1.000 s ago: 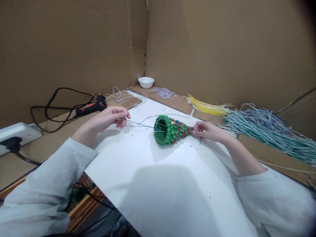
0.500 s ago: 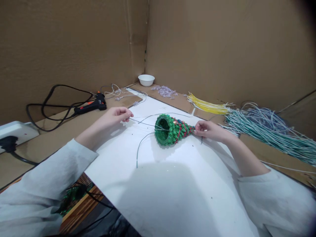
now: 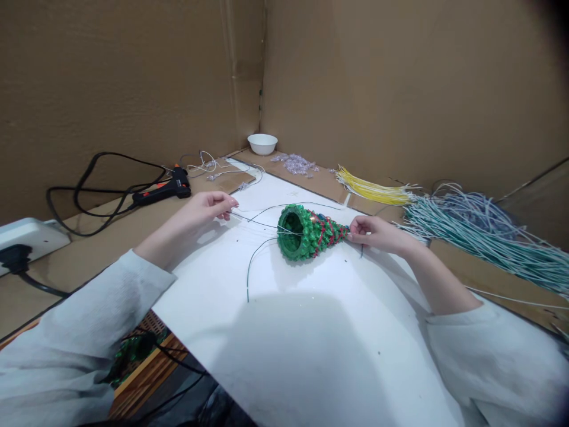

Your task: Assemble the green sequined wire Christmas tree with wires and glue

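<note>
Pinching a thin wire between thumb and fingers, the left hand in the head view is closed nearly to the fingertips. That wire runs rightward to the wide, open end of the green tree. A second ago several strands stretched together from the opening toward this hand; now a loose strand curves out of the opening and down over the white board. Against half a second ago, both hands and the tree look almost unchanged.

The tree lies on its side on the board, between the hands, its opening facing left and its narrow tip pointing right. The right hand has its thumb and fingers drawn together at that tip; whether they grip the tip itself or a wire there, I cannot tell. The left hand is apart from the tree, joined to it only by the wire.
</note>
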`<action>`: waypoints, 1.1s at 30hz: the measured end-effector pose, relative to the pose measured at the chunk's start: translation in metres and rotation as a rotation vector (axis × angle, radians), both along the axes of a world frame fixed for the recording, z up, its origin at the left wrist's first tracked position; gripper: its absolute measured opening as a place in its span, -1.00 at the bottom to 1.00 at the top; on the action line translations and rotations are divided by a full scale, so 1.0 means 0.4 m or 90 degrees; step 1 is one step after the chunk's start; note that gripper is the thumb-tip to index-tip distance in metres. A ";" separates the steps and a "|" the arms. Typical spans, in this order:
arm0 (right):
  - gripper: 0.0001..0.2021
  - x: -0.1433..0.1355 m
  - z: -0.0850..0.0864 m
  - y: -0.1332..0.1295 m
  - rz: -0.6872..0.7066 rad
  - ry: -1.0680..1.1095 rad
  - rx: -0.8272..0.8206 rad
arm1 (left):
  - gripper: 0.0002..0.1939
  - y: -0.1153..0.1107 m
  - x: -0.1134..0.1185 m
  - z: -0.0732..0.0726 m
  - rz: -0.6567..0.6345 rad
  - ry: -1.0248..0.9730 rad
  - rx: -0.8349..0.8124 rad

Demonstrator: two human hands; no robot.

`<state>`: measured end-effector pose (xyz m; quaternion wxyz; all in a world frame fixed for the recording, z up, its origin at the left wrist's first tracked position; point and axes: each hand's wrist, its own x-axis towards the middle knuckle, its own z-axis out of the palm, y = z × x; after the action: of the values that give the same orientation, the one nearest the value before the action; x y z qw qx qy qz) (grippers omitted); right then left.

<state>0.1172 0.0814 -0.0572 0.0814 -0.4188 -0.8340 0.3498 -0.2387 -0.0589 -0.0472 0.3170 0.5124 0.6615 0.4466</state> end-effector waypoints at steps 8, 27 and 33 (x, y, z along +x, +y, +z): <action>-0.77 0.005 -0.011 0.006 -0.007 -0.004 -0.010 | -0.65 -0.001 0.016 -0.009 0.001 0.093 -0.043; -0.75 -0.008 0.007 -0.009 -0.012 -0.011 -0.004 | -0.71 -0.053 0.222 -0.004 -0.292 0.844 0.215; -0.73 -0.006 0.016 -0.010 -0.012 -0.002 -0.026 | -0.72 -0.049 0.227 -0.019 -0.264 0.902 0.214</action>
<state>0.1149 0.0775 -0.0510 0.0751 -0.4287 -0.8228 0.3655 -0.1479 -0.0784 -0.0550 -0.1890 0.8321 0.5201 0.0363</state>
